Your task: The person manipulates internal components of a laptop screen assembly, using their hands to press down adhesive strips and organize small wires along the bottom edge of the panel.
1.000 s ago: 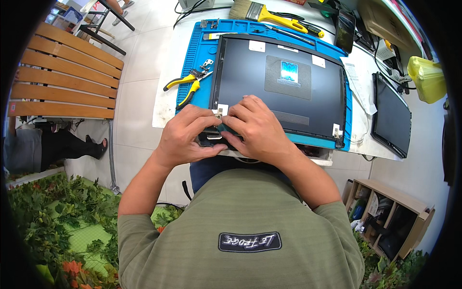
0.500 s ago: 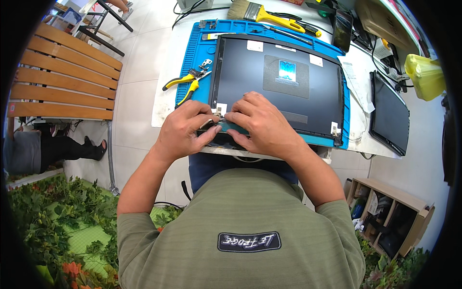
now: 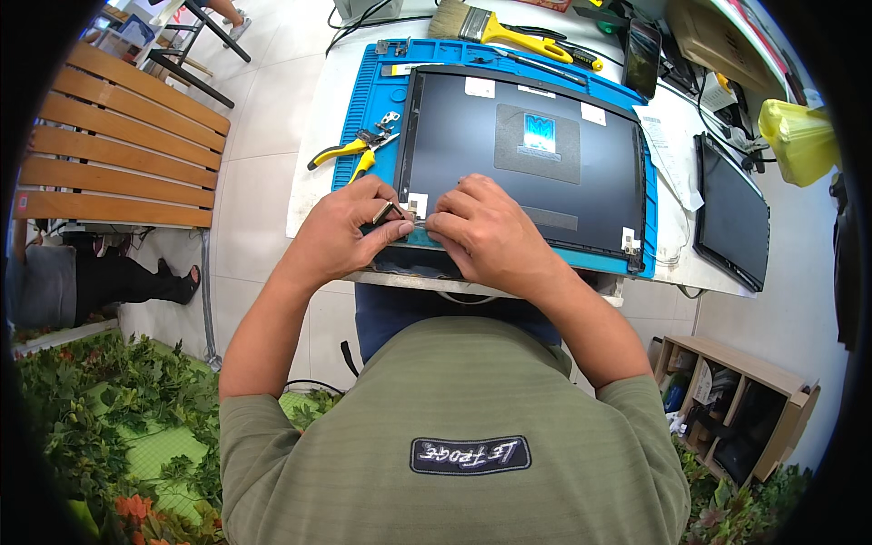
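A dark laptop screen panel lies in its frame on a blue repair mat. At its near left corner, beside a small metal bracket, both hands meet. My left hand is closed, with a small dark flat piece with a light metallic edge between thumb and fingers. My right hand is pinched close to the same corner; its fingertips hide whatever they grip. Just beyond my left hand rest yellow-and-black pliers and a loose metal hinge-like part.
A yellow-handled brush, a thin tool and a phone lie along the far side. Another dark screen stands to the right, near a paper sheet and a yellow bag. A slatted wooden bench is at left.
My left hand has lifted slightly up and left, and the dark piece in it shows more. The right fingers have drawn closer together at the panel corner.
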`<state>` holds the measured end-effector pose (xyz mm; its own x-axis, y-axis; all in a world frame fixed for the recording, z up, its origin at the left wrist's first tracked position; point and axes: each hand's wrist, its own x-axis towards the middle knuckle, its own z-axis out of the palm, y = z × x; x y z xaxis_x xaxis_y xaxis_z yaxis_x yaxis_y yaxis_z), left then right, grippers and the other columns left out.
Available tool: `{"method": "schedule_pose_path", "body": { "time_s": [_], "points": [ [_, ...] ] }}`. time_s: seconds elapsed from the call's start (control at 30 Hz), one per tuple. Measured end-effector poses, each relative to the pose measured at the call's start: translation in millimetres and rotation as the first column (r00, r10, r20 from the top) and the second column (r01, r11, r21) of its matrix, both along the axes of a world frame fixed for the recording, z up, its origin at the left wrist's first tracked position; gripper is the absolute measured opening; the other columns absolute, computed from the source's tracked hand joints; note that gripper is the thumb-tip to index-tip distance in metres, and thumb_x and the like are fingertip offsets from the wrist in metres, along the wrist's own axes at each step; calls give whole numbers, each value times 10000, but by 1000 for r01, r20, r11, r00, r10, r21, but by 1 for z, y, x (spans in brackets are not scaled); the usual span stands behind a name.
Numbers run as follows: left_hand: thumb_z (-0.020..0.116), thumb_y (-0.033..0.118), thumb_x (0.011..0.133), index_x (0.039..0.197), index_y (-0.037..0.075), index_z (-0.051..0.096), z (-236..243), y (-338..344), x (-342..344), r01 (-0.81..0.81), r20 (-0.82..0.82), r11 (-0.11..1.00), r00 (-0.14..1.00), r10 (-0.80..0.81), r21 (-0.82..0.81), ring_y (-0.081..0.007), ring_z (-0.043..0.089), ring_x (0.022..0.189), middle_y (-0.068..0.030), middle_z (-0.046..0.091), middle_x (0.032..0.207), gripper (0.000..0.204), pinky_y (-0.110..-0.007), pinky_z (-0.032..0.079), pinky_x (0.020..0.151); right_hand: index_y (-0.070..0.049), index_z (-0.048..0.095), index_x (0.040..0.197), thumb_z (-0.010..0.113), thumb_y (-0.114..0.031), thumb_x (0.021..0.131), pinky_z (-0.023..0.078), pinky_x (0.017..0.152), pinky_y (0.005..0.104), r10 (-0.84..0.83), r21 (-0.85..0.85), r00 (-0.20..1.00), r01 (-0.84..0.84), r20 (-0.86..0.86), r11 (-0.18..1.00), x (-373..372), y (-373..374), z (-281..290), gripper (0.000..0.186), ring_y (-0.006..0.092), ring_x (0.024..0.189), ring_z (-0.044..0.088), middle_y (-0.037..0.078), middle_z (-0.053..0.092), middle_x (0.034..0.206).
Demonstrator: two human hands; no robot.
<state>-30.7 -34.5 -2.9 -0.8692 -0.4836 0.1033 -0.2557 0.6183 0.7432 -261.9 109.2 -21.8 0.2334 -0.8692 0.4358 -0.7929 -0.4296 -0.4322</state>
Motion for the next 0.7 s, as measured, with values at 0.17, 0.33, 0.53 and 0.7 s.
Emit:
{"method": "schedule_pose_path", "body": {
  "time_s": [0.17,0.33,0.53,0.7],
  "points": [
    [919,119,956,1048,26,845,0,3,2,35,3,995,999,-35,-97,-272,747,985,-79,736,1099,150,-391,594,879,-48,767,1056,767,-14,915,537,980,446,15,19,998,-14,-59,1000,-5,-9,-2,145,319,1007,683,110,741,998],
    [921,110,947,1073,32,844,0,3,2,66,6,984,998,-66,-166,-292,748,987,-90,742,1110,168,-398,598,878,-67,764,1091,737,-35,943,545,982,434,91,116,990,-79,-107,990,-10,-24,10,154,332,956,722,107,761,953],
    [935,119,929,1044,16,832,0,7,2,40,-13,977,999,-44,-208,-300,752,994,-97,755,1128,185,-407,601,881,-73,783,1179,717,-54,991,559,966,439,145,219,978,-110,-152,970,-10,-38,22,200,360,894,760,129,817,957],
    [956,158,902,963,12,824,-12,15,3,-56,-121,961,992,24,-271,-301,748,945,-99,759,1053,206,-420,618,835,-83,779,1231,753,-67,973,580,941,448,130,200,975,-94,-177,975,-10,-43,17,260,380,906,769,142,833,1002]
  ]
}}
